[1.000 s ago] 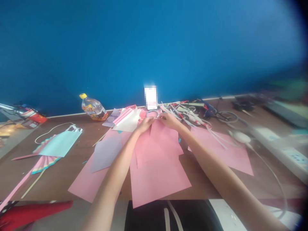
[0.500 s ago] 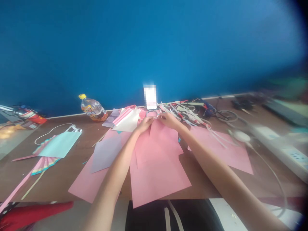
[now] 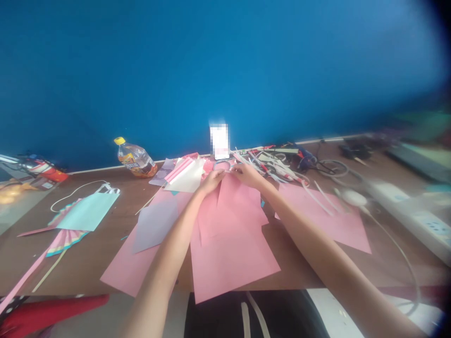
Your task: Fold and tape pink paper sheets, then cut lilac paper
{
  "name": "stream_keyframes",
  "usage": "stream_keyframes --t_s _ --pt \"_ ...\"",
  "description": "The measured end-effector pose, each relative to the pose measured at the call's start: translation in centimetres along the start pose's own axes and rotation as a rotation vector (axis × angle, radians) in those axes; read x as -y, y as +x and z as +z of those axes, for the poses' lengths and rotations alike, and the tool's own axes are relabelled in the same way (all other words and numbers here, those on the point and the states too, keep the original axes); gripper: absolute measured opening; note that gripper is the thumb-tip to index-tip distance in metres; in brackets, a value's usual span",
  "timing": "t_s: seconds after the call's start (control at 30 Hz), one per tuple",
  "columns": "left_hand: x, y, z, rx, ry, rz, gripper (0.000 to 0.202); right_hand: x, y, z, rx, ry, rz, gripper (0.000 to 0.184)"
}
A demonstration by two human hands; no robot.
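Observation:
My left hand and my right hand are close together over the middle of the table. Their fingers pinch the far edge of a sheet of pink paper, which slopes toward me over other pink sheets. A small pale bit shows between the fingertips, too small to make out. Under it, a larger pink sheet reaches the table's front edge. By my left forearm lies a lilac sheet, on more pink paper. Just beyond my fingers is a grey ring-shaped thing.
A bright upright screen stands against the blue wall. A tilted drink bottle, a light-blue paper bag and a folded paper fan are left. Paper strips, a white cable and a power strip lie right.
Both hands stay nearly in place with the pink paper between their fingers. The paper has barely shifted.

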State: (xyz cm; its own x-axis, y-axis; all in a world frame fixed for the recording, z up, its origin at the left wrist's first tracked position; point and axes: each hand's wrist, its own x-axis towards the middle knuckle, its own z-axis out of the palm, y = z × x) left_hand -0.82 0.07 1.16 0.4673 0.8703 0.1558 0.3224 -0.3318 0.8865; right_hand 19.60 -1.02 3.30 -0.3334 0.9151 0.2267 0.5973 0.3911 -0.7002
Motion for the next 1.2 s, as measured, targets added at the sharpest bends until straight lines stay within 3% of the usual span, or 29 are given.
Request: stream_keyframes --t_s 0.43,0.6,0.83,1.2 --pt "-0.1 0.1 0.3 -0.045 0.025 0.009 0.042 -0.1 0.0 0.3 -0.010 0.010 -0.022 0.022" --pt "0.2 0.1 0.6 -0.129 0.095 -0.008 0.042 -0.1 0.1 0.5 0.005 0.036 -0.014 0.025" --pt "0.2 0.0 0.8 -0.174 0.150 0.003 0.041 1.2 -0.2 -0.7 0.105 0.174 0.164 0.038" --pt "-0.4 -0.2 0.9 -0.169 0.054 -0.001 0.038 1.9 -0.3 -2.0 0.167 0.231 0.208 0.025"
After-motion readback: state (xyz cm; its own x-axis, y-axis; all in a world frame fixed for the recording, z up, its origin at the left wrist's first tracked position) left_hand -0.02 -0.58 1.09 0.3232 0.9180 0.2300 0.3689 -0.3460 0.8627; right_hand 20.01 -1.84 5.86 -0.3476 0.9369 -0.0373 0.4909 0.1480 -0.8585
